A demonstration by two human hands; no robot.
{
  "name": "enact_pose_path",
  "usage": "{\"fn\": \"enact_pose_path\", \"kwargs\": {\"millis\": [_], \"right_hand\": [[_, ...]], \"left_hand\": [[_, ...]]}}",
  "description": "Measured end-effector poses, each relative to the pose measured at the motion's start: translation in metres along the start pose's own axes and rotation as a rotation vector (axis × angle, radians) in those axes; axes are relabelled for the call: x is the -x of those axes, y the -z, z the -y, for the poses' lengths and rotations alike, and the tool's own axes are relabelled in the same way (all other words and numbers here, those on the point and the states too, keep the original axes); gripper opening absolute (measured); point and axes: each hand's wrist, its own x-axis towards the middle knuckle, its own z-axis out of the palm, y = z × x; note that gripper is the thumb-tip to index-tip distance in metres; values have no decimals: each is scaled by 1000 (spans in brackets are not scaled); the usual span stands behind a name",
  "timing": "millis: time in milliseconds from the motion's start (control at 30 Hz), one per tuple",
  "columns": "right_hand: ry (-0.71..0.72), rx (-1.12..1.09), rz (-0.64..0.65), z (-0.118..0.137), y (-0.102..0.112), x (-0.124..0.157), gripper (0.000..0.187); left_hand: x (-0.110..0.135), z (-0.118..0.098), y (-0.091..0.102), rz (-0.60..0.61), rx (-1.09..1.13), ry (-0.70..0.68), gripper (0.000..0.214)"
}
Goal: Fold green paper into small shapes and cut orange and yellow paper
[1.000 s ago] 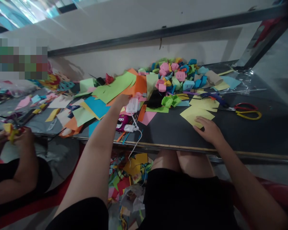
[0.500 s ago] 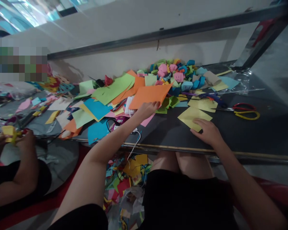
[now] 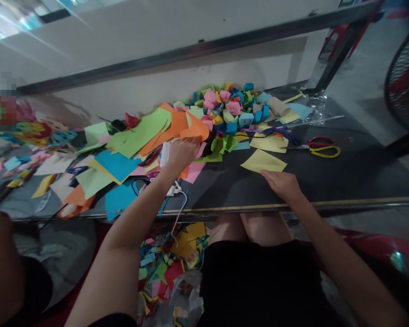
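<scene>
My left hand (image 3: pixel 183 152) is closed on the near edge of an orange paper sheet (image 3: pixel 195 126), which curls above the heap of paper. Its fingertips are partly hidden. My right hand (image 3: pixel 282 184) pinches the near corner of a yellow paper square (image 3: pixel 264 161), thumb and fingers together. Just behind that square lies another yellow sheet (image 3: pixel 271 144). Red-and-yellow-handled scissors (image 3: pixel 323 147) rest to the right, beyond my right hand. Under and beside my left forearm are a white power strip (image 3: pixel 164 154) and a white cable (image 3: pixel 183 204).
Folded paper pieces (image 3: pixel 233 108) are piled against the wall. Green sheets (image 3: pixel 141 131) and blue sheets (image 3: pixel 117 164) spread leftward. Paper scraps (image 3: pixel 170 259) fill the space below the table edge (image 3: pixel 231 209). A fan (image 3: pixel 407 81) stands at right; a co-worker's arm (image 3: pixel 2 254) is at left.
The view has swung right. The orange sheet, flat and raised before, now bends down at my left hand. My right hand has shifted from lying on the yellow square to pinching its near corner.
</scene>
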Motion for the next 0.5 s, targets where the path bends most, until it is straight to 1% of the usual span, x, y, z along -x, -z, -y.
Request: {"fn": "enact_pose_path", "kwargs": {"millis": [67,133,167,267,333,367,400,433,500], "right_hand": [[24,-16,14,-1,3,0,31],[8,-17,56,-3,7,0,29],[-12,-15,83,-4,9,1,28],[-47,-46,167,-5,20,11,32],[-40,-91,183,-7,32,20,39],[-64,-100,153,-11,39,24,41],[-117,-89,85,-16,48,26,42],[-195,-62,-15,-24,58,26,41],[-463,42,-323,-49,79,19,36]], "left_hand": [[2,-7,3,18,5,-13,38],[4,-14,7,34,23,-8,38],[4,-15,9,23,39,-2,39],[6,-17,13,-94,104,-33,40],[9,-22,11,-156,156,-121,42],[12,-26,8,-159,181,-186,43],[15,-33,4,-143,205,-256,43],[19,-42,-2,-111,224,-330,42],[29,-64,-14,-33,260,-440,39]]}}
